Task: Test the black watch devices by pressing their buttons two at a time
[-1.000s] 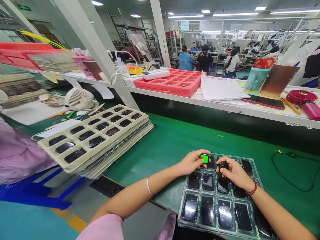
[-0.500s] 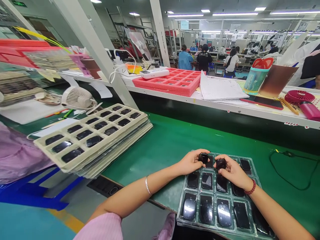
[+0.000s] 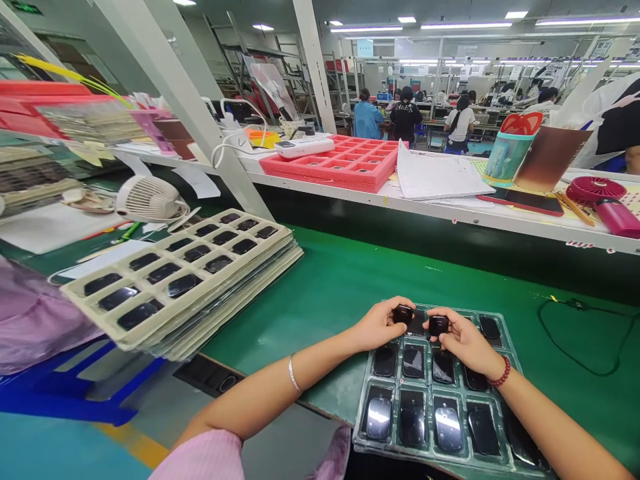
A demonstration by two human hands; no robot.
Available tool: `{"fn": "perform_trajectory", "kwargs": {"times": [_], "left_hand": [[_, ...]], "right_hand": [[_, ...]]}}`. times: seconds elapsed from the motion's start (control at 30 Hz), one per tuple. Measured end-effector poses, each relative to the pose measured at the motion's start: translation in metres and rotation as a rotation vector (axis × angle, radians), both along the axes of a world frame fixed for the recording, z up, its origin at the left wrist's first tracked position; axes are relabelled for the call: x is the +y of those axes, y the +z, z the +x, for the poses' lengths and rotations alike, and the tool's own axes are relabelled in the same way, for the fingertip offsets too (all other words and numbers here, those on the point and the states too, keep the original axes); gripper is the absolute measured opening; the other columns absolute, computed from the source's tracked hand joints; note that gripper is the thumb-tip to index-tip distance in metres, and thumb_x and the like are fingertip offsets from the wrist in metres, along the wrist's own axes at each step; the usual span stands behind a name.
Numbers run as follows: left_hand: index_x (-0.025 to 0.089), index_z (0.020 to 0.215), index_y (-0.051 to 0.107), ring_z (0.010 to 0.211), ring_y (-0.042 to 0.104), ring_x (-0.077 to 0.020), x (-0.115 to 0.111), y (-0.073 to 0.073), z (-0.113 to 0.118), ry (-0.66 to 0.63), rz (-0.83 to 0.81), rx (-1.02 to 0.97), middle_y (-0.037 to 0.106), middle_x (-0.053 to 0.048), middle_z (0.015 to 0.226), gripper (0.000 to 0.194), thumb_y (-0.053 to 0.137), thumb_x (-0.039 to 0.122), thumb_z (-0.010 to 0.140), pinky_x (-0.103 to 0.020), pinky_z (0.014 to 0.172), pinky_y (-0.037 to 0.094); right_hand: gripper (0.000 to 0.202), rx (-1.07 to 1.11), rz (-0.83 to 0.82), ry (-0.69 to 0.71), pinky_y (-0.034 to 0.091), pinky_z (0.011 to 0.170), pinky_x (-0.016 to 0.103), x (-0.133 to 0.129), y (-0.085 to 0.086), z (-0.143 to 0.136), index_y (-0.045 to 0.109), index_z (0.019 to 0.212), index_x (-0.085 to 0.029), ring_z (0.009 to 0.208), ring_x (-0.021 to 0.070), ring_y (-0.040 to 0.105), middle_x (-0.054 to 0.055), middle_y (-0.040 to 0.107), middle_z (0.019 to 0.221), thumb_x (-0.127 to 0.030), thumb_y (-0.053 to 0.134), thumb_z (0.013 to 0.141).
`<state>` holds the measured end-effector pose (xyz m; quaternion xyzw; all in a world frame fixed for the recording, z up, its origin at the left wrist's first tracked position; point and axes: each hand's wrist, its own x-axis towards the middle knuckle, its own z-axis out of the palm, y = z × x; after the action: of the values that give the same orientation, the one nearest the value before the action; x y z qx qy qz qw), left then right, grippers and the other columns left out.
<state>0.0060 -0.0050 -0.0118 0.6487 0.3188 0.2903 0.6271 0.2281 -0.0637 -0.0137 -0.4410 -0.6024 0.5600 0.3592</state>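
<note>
Between the thumb and fingers of my left hand (image 3: 376, 327) is a small black glossy piece with rounded corners (image 3: 403, 313). A similar black glossy piece (image 3: 439, 325) is pinched in my right hand (image 3: 467, 343), just to the right of the first. Both hands are over the far rows of a clear plastic tray (image 3: 430, 456). Several compartments of this tray hold flat, dark, shiny pieces, among them a rounded one (image 3: 379, 417) in the near left compartment. My right hand and forearm cover part of the tray's right side.
Left on the green bench (image 3: 320, 293) stands a stack of beige trays (image 3: 225, 307) with black pieces on top. Behind runs a shelf with a red foam tray (image 3: 320, 175), papers (image 3: 440, 175) and a phone (image 3: 523, 200). A black cable (image 3: 617, 353) lies right. A person's pink clothing (image 3: 40, 313) shows left.
The view has shifted slightly. Both hands keep their pieces over the tray; the piece in my right hand appears turned a little.
</note>
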Motion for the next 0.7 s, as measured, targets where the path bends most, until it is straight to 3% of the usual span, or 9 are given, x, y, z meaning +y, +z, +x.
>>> {"fn": "perform_trajectory", "kwargs": {"times": [0.1, 0.2, 0.3, 0.4, 0.47, 0.53, 0.7], "left_hand": [[0.018, 0.116, 0.048, 0.082, 0.058, -0.0154, 0.000, 0.000, 0.000, 0.012, -0.039, -0.022, 0.060, -0.007, 0.100, 0.052, 0.068, 0.016, 0.068, -0.024, 0.067, 0.044], [0.020, 0.121, 0.042, 0.084, 0.058, -0.0151, 0.002, 0.001, 0.000, 0.015, -0.107, -0.113, 0.058, -0.006, 0.099, 0.062, 0.071, 0.016, 0.066, -0.025, 0.070, 0.045], [0.020, 0.120, 0.040, 0.069, 0.060, -0.0116, 0.005, 0.003, 0.000, -0.005, -0.217, -0.186, 0.058, -0.006, 0.097, 0.067, 0.075, 0.020, 0.064, -0.021, 0.059, 0.043], [0.017, 0.118, 0.044, 0.060, 0.061, -0.0114, 0.008, 0.008, -0.002, -0.005, -0.311, -0.221, 0.061, -0.006, 0.094, 0.066, 0.078, 0.022, 0.061, -0.018, 0.047, 0.037], [0.014, 0.115, 0.049, 0.059, 0.063, -0.0129, 0.011, 0.010, -0.005, -0.007, -0.398, -0.287, 0.064, -0.008, 0.090, 0.059, 0.076, 0.029, 0.064, -0.018, 0.046, 0.037], [0.010, 0.111, 0.055, 0.061, 0.064, -0.0145, 0.015, 0.011, -0.008, -0.030, -0.534, -0.361, 0.066, -0.011, 0.088, 0.051, 0.067, 0.042, 0.073, -0.018, 0.046, 0.039], [0.003, 0.105, 0.060, 0.061, 0.065, -0.0155, 0.026, 0.006, -0.013, -0.112, -0.798, -0.461, 0.068, -0.016, 0.085, 0.056, 0.041, 0.053, 0.087, -0.019, 0.045, 0.040]], "right_hand": [[0.048, 0.052, 0.013, -0.006, 0.051, 0.079, 0.032, 0.000, 0.000, -0.002, 0.042, 0.124, -0.023, 0.098, 0.0182, 0.058, 0.009, 0.056, 0.116, -0.021, 0.058, 0.078], [0.061, 0.183, -0.015, -0.067, 0.052, 0.069, 0.027, 0.003, 0.002, 0.000, 0.037, 0.130, -0.026, 0.089, 0.0157, 0.058, 0.008, 0.054, 0.118, -0.023, 0.064, 0.075], [0.065, 0.341, -0.084, -0.170, 0.050, 0.060, 0.022, 0.006, 0.005, 0.005, 0.038, 0.130, -0.028, 0.073, 0.0106, 0.057, 0.007, 0.055, 0.117, -0.024, 0.069, 0.073], [0.054, 0.456, -0.204, -0.192, 0.051, 0.061, 0.020, 0.009, 0.006, 0.013, 0.046, 0.126, -0.024, 0.068, 0.0093, 0.058, 0.007, 0.059, 0.114, -0.030, 0.067, 0.077], [0.044, 0.536, -0.308, -0.165, 0.052, 0.058, 0.021, 0.012, 0.004, 0.018, 0.052, 0.120, -0.019, 0.065, 0.0107, 0.059, 0.010, 0.063, 0.108, -0.044, 0.057, 0.084], [0.050, 0.618, -0.415, -0.138, 0.051, 0.054, 0.021, 0.015, 0.002, 0.022, 0.057, 0.114, -0.014, 0.061, 0.0119, 0.060, 0.013, 0.066, 0.099, -0.054, 0.039, 0.090], [0.061, 0.733, -0.540, -0.130, 0.050, 0.049, 0.021, 0.017, 0.002, 0.024, 0.062, 0.104, -0.011, 0.054, 0.0126, 0.061, 0.011, 0.068, 0.081, -0.053, 0.019, 0.095]]}}
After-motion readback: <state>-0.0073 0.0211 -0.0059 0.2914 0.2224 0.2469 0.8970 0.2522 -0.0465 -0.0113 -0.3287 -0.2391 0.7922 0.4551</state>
